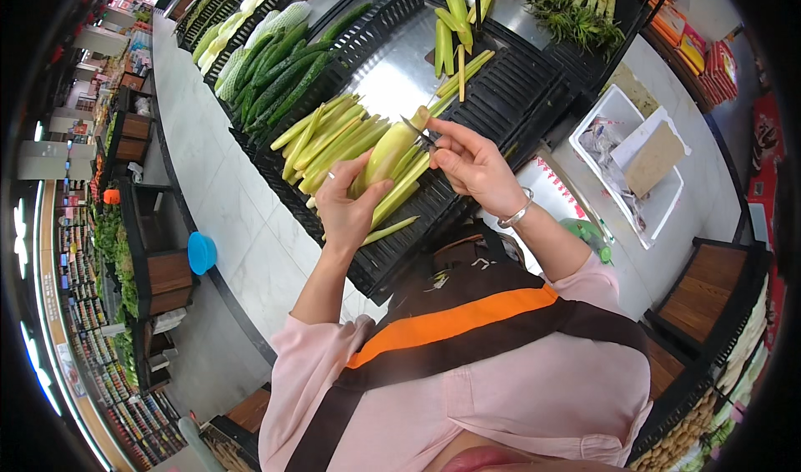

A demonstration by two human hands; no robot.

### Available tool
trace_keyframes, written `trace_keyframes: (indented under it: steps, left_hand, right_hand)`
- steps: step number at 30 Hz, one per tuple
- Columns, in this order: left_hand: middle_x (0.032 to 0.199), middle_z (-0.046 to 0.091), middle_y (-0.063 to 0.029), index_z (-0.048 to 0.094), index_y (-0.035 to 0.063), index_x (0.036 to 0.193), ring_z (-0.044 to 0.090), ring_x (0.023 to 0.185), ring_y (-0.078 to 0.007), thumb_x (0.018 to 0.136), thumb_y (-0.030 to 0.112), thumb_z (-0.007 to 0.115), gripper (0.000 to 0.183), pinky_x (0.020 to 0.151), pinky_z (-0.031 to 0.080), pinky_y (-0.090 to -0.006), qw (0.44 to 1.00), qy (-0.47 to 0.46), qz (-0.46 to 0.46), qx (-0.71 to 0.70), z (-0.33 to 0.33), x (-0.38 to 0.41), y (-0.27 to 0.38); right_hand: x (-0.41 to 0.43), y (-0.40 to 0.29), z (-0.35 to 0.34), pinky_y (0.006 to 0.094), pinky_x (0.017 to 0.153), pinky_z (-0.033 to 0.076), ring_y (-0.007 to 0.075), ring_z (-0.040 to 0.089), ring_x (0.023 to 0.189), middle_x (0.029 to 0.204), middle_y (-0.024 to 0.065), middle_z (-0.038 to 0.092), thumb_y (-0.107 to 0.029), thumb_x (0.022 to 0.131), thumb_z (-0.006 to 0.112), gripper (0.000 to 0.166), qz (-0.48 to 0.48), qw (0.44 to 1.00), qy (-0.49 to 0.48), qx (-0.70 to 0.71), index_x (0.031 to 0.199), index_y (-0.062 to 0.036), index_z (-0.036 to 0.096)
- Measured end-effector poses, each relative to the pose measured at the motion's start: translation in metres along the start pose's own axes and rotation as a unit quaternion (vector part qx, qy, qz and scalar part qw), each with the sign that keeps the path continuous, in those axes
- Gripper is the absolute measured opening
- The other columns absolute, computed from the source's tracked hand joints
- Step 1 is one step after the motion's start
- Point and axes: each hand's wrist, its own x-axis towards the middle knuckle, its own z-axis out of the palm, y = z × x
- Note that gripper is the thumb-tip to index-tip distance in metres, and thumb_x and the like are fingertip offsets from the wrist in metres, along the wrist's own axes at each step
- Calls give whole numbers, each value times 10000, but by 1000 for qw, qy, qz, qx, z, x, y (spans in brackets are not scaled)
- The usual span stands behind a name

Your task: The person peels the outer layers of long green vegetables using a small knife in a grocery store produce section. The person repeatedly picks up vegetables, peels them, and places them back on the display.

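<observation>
My left hand (pixel 347 206) grips the lower part of a thick, pale green stem vegetable (pixel 389 153), which looks like a water bamboo shoot. It is held at a slant above a black slatted crate (pixel 432 206). In my right hand (pixel 469 162) is a small knife (pixel 418 131), its blade lying across the upper end of the stem. My right fingertips are close to that end, and the knife's handle is mostly hidden in my fingers. Under and beside my left hand, a pile of similar yellow-green stalks (pixel 325 137) lies in the crate.
Cucumbers (pixel 281 71) fill a crate at the back left. Several cut stalks (pixel 460 21) lie on the metal surface (pixel 388 65) farther back. Leafy-ended stalks (pixel 579 9) sit at the back right. A white foam box (pixel 663 212) holding plastic and cardboard stands on the floor, right.
</observation>
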Motion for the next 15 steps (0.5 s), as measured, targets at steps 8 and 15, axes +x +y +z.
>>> trace_keyframes:
  steps: [8, 15]
  left_hand:
    - [893, 552, -8, 586, -20, 1180, 517, 839, -92, 752, 54, 722, 456, 746, 405, -215, 963, -140, -146, -179, -3, -13, 5]
    - [850, 553, -21, 597, -12, 1163, 513, 754, -106, 737, 68, 730, 453, 676, 404, -227, 970, -132, -157, -133, 7, -32, -7]
  right_hand:
    - [2, 5, -6, 168, 415, 244, -5, 358, 508, 837, -9, 550, -104, 915, 546, 299, 35, 996, -29, 77, 1206, -51, 498]
    - [3, 16, -6, 158, 374, 191, -12, 289, 440, 773, -11, 538, -121, 932, 535, 75, 90, 995, 16, 35, 973, -74, 492]
